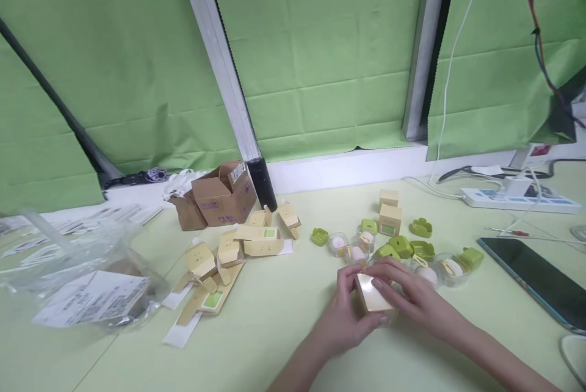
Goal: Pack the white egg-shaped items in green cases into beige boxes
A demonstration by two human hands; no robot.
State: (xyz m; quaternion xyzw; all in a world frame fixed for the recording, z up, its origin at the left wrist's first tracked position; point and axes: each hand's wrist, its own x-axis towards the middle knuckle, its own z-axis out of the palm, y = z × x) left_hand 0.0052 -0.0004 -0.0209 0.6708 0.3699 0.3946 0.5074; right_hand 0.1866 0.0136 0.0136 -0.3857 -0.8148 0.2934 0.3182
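small tan carton (372, 295) left of smartphone (533, 279); fingers of left hand (344, 319) grip its sides, fingers of right hand (419, 301) clasp its top, likely for steadiness. green plastic cases (401, 247) near smartphone, probably for reach; part-folded tan cartons (260, 246) well left of smartphone, seemingly kept apart.

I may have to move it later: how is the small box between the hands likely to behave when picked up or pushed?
The small box is probably light and could dent if squeezed, as it looks like the thin-walled tan cartons at left. Its flat faces should make it slide rather than roll. The glare on it suggests a smooth, perhaps slightly slippery surface.
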